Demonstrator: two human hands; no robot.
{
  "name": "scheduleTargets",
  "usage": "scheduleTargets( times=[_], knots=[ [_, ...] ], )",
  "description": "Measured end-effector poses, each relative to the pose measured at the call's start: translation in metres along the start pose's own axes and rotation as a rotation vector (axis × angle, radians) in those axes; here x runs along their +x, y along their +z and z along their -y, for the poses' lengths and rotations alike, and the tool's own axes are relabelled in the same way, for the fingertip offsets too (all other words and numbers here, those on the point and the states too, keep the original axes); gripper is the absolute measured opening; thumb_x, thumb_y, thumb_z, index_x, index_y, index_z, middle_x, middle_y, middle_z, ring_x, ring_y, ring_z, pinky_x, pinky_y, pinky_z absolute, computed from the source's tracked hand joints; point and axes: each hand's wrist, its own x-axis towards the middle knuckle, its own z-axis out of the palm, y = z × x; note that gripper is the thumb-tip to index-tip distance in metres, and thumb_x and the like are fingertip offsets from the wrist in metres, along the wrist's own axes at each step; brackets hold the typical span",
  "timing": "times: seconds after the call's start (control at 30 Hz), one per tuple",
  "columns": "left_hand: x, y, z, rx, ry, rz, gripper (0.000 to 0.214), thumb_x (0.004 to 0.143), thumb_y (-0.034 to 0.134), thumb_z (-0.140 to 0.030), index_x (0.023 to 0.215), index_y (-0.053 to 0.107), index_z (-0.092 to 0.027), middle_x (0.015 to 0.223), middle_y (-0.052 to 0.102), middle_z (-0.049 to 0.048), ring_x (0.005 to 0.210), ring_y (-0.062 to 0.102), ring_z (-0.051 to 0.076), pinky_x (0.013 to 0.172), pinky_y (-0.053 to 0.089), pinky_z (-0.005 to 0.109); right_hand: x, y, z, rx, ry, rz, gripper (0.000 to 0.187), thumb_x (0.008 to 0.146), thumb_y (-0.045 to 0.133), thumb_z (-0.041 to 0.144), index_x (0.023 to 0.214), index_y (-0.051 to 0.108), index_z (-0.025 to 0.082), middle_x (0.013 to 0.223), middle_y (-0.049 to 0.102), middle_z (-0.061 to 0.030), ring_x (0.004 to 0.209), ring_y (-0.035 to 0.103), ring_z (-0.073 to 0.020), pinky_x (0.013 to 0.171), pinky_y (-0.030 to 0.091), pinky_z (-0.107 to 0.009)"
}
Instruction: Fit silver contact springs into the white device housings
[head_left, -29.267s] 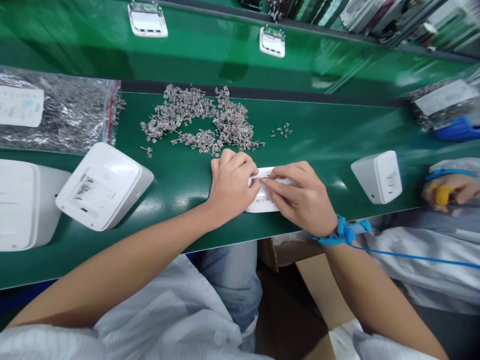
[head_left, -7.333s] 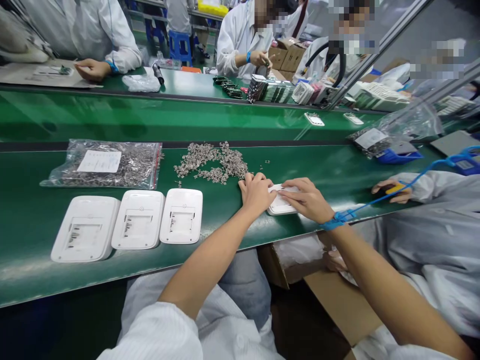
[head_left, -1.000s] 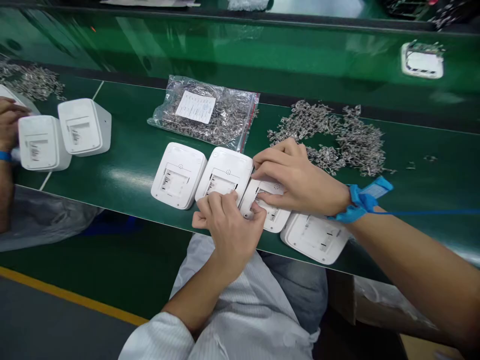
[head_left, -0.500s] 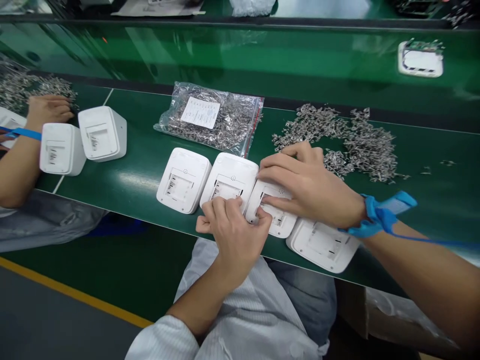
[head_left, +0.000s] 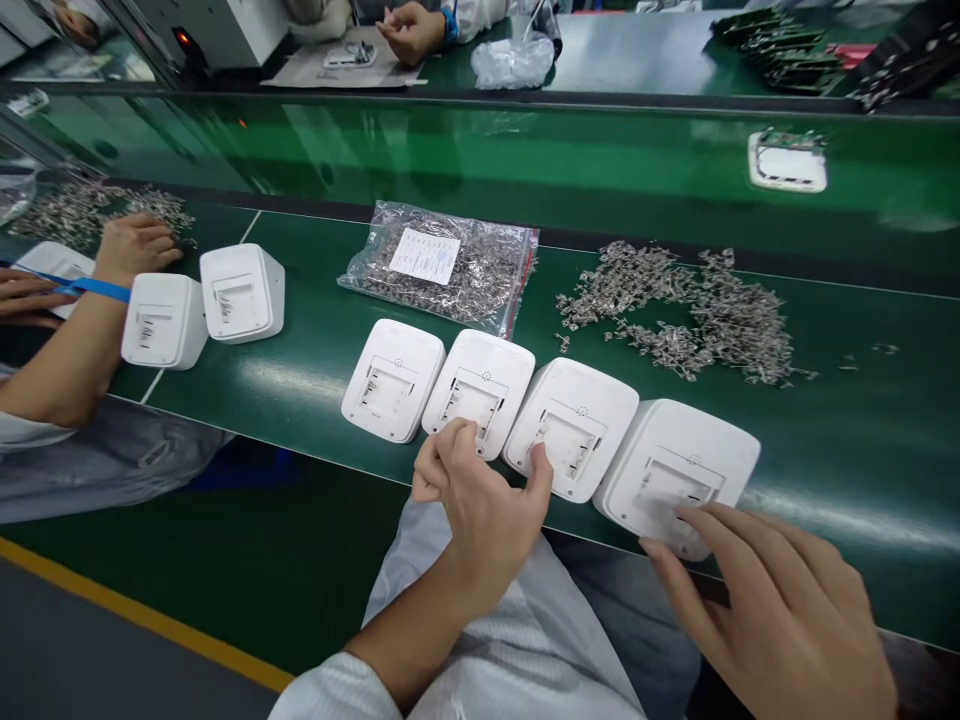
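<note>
A row of white plastic housings lies back-up on the green belt: first [head_left: 392,379], second [head_left: 480,390], third [head_left: 572,425], fourth [head_left: 679,472]. My left hand [head_left: 480,500] is at the near edge, fingers curled, its thumb touching the third housing's recess and a fingertip on the second housing. My right hand [head_left: 772,600] is below the fourth housing, fingers spread, fingertips touching its near edge. A heap of small metal clips [head_left: 690,310] lies behind the housings.
A clear bag of metal clips [head_left: 450,265] lies behind the row. At the left, another person's hands [head_left: 135,245] work beside two more white housings [head_left: 240,290]. One white part [head_left: 787,165] rides the far belt. Other workers' hands show at the top.
My right hand has left the third housing and dropped to the near edge of the fourth one. My left hand stays at the third housing. The view has tilted up.
</note>
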Motion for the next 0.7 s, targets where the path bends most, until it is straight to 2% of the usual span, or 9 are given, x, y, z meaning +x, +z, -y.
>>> scheduleTargets(
  times=[0.17, 0.3, 0.4, 0.6, 0.7],
  knots=[
    [0.001, -0.005, 0.001, 0.042, -0.012, 0.060, 0.041, 0.076, 0.074, -0.033, 0.106, 0.050, -0.020, 0.093, 0.059, 0.0053, 0.107, 0.048, 0.031, 0.085, 0.032, 0.045, 0.011, 0.007, 0.011, 0.088, 0.022, 0.026, 0.042, 0.100, 0.052, 0.045, 0.130, 0.056, 0.016, 0.118, 0.068, -0.0165, 0.110, 0.062, -0.0377, 0.087, 0.045, -0.047],
    [0.005, -0.008, 0.007, 0.044, -0.041, 0.042, 0.039, 0.074, 0.075, -0.031, 0.103, 0.052, -0.020, 0.090, 0.059, 0.0036, 0.101, 0.050, 0.029, 0.082, 0.031, 0.043, 0.021, 0.013, 0.022, 0.148, -0.007, 0.024, 0.051, 0.101, 0.049, 0.053, 0.132, 0.054, 0.013, 0.119, 0.066, -0.0181, 0.110, 0.062, -0.0365, 0.087, 0.045, -0.046],
    [0.015, -0.011, 0.021, 0.081, -0.101, 0.017, 0.037, 0.073, 0.075, -0.032, 0.101, 0.053, -0.021, 0.091, 0.060, 0.0038, 0.104, 0.051, 0.030, 0.084, 0.030, 0.044, 0.035, 0.021, 0.036, 0.162, -0.032, 0.002, 0.057, 0.100, 0.048, 0.056, 0.131, 0.055, 0.009, 0.118, 0.066, -0.0202, 0.111, 0.061, -0.0368, 0.088, 0.046, -0.046],
    [0.043, -0.024, 0.056, 0.119, -0.192, -0.032, 0.034, 0.074, 0.074, -0.032, 0.099, 0.053, -0.022, 0.093, 0.063, 0.0027, 0.106, 0.053, 0.029, 0.088, 0.032, 0.046, 0.075, 0.039, 0.071, 0.211, -0.091, -0.046, 0.048, 0.102, 0.044, 0.049, 0.121, 0.062, 0.009, 0.113, 0.067, -0.0196, 0.107, 0.061, -0.0352, 0.080, 0.047, -0.044],
    [0.053, -0.033, 0.066, 0.135, -0.224, -0.033, 0.033, 0.074, 0.074, -0.032, 0.097, 0.054, -0.021, 0.094, 0.063, 0.0022, 0.106, 0.054, 0.028, 0.090, 0.033, 0.048, 0.087, 0.044, 0.078, 0.231, -0.106, -0.062, 0.043, 0.101, 0.047, 0.046, 0.116, 0.064, 0.010, 0.106, 0.067, -0.0191, 0.102, 0.062, -0.0354, 0.076, 0.047, -0.045]
  ],
)
